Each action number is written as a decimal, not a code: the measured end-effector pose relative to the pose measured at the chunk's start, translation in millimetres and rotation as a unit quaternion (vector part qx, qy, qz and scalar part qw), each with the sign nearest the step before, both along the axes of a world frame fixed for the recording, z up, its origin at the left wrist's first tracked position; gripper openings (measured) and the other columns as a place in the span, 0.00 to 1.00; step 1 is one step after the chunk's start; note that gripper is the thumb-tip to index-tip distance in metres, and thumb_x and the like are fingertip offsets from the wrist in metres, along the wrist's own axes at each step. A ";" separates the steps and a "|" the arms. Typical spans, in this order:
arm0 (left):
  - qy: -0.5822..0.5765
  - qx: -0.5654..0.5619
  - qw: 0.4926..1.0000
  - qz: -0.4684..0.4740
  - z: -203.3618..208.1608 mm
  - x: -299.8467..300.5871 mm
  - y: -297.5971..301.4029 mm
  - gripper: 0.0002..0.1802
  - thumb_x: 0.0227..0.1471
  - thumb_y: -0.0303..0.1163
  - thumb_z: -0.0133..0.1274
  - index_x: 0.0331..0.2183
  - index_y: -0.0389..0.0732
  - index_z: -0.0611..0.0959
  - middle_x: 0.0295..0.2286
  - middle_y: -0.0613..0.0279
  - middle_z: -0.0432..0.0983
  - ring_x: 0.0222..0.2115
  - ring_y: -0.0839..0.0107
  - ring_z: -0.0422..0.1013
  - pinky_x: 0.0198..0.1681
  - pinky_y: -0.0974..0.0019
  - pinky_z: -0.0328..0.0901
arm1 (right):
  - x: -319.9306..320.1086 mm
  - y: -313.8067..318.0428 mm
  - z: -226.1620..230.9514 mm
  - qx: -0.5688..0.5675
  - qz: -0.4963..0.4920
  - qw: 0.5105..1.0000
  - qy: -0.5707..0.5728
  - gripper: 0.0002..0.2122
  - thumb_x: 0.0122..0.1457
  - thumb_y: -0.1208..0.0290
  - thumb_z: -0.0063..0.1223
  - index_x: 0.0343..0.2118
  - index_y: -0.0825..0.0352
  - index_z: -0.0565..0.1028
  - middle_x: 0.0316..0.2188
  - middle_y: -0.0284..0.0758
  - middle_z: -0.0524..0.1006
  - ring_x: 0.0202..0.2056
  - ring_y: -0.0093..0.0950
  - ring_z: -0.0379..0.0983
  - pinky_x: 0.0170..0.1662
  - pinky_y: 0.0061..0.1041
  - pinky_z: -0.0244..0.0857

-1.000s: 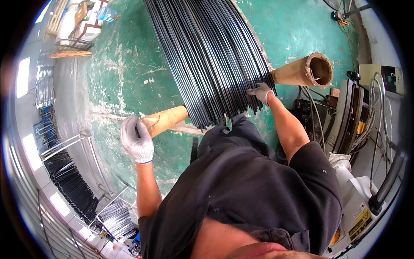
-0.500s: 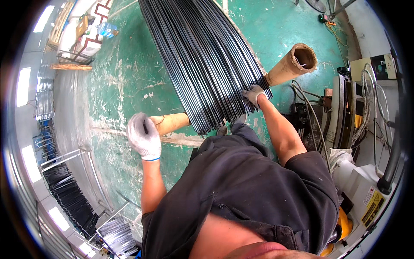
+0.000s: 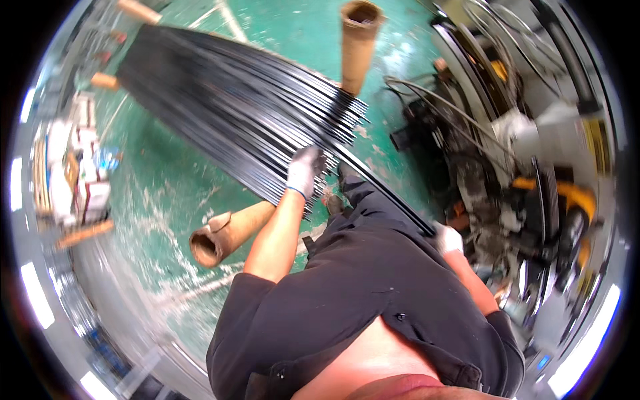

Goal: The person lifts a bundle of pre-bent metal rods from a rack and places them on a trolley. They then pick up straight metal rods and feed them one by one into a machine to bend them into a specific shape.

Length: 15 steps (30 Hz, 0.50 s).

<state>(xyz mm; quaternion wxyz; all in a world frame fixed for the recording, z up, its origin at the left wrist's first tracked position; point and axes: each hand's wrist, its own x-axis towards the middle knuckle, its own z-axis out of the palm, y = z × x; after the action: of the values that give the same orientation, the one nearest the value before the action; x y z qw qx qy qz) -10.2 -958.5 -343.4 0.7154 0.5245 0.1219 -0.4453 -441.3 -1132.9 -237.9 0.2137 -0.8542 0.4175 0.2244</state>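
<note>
White-gloved right hand (image 3: 449,239) clamps fingers around long black rods (image 3: 385,190). White-gloved left hand (image 3: 303,173) touches stacked rods (image 3: 220,100), finger grip unclear.

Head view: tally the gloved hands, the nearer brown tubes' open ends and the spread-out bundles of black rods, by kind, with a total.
Gloved hands: 2, left hand and right hand
Open tube ends: 2, upper tube end and lower tube end
Black rod bundle: 1, single rods too blurred to count
Total: 5
</note>
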 end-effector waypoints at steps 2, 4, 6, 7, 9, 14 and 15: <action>0.102 -0.111 0.988 0.014 -31.6 29.1 -8.3 0.14 0.65 0.39 0.52 0.40 0.37 0.80 0.35 0.52 0.81 0.36 0.57 0.78 0.42 0.55 0.74 | -70.1 34.9 54.4 -0.017 -0.076 0.985 0.152 0.17 0.54 0.51 0.65 0.38 0.60 0.82 0.37 0.45 0.84 0.45 0.43 0.81 0.49 0.42 0.73; 0.179 -0.162 0.969 0.051 10.0 5.0 -36.4 0.15 0.66 0.38 0.51 0.37 0.34 0.80 0.32 0.53 0.79 0.34 0.59 0.76 0.43 0.56 0.73 | -128.4 71.5 80.5 -0.064 -0.133 0.975 0.169 0.11 0.55 0.57 0.64 0.34 0.59 0.81 0.33 0.42 0.84 0.42 0.43 0.81 0.46 0.42 0.73; 0.144 -0.132 0.981 0.017 25.3 -21.8 -55.5 0.15 0.66 0.36 0.51 0.33 0.33 0.80 0.30 0.56 0.78 0.30 0.62 0.73 0.39 0.58 0.72 | -135.3 103.8 93.8 -0.221 -0.147 0.964 -0.003 0.05 0.51 0.67 0.61 0.30 0.59 0.78 0.25 0.37 0.79 0.33 0.43 0.78 0.40 0.43 0.69; 0.050 -0.163 0.983 -0.064 19.6 -32.6 -51.4 0.13 0.65 0.34 0.52 0.31 0.34 0.79 0.27 0.57 0.76 0.28 0.63 0.72 0.35 0.59 0.71 | -129.5 105.0 87.5 -0.283 -0.145 0.947 -0.048 0.06 0.45 0.71 0.59 0.28 0.59 0.77 0.24 0.37 0.78 0.32 0.43 0.77 0.39 0.43 0.69; 0.187 -0.132 0.973 -0.015 42.7 -49.4 -62.1 0.08 0.60 0.28 0.55 0.29 0.35 0.78 0.25 0.58 0.74 0.27 0.63 0.71 0.36 0.58 0.70 | -145.3 98.4 67.5 -0.331 -0.152 0.930 -0.061 0.05 0.43 0.72 0.56 0.23 0.60 0.72 0.22 0.39 0.75 0.29 0.44 0.75 0.34 0.43 0.67; 0.187 -0.134 0.971 -0.059 135.9 -110.5 -85.7 0.08 0.62 0.28 0.56 0.31 0.35 0.80 0.27 0.58 0.74 0.29 0.62 0.71 0.42 0.55 0.71 | -256.7 86.1 23.9 -0.347 -0.221 0.910 -0.042 0.05 0.51 0.68 0.60 0.24 0.60 0.74 0.24 0.39 0.77 0.33 0.44 0.76 0.39 0.44 0.68; 0.135 -0.179 0.971 -0.076 155.3 -101.6 -95.7 0.07 0.62 0.28 0.56 0.33 0.35 0.80 0.28 0.58 0.75 0.31 0.62 0.71 0.44 0.54 0.70 | -288.2 87.7 23.8 -0.354 -0.256 0.899 -0.044 0.03 0.52 0.70 0.59 0.25 0.61 0.76 0.26 0.40 0.78 0.34 0.45 0.76 0.41 0.44 0.69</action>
<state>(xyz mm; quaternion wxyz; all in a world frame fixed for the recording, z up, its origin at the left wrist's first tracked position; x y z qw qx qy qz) -111.8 -1054.3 -188.2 0.7389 0.3302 0.0956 -0.5796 -729.5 -1045.2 -214.1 -0.0342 -0.7463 0.6636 -0.0385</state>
